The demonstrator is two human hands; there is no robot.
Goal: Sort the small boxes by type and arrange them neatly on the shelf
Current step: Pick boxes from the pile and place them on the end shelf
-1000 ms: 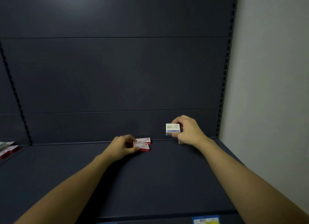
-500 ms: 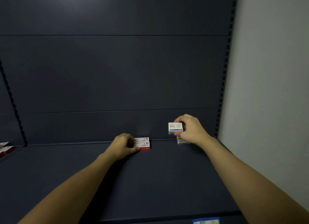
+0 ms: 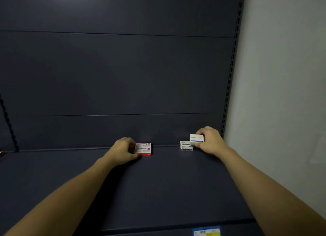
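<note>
Two red-and-white boxes [image 3: 143,149] lie stacked at the back of the dark shelf [image 3: 158,186], near its middle. My left hand [image 3: 123,152] is closed against the stack's left end, fingers on the boxes. To the right, a white box with a blue stripe [image 3: 196,138] is pinched in my right hand [image 3: 210,140], held slightly above the shelf. Just left of and below it, two more white boxes [image 3: 186,145] sit stacked against the back panel, partly hidden by the held box.
The shelf's dark back panel [image 3: 114,77] rises behind the boxes. A slotted upright [image 3: 230,73] and a pale wall [image 3: 282,77] bound the right side. A blue-and-yellow price label [image 3: 206,232] sits on the shelf's front edge. Another slotted upright [image 3: 8,123] stands far left.
My right hand has carried the white box a little to the right, uncovering the stacked white boxes beside it. The left hand has stayed on the red-and-white stack, now squared up.
</note>
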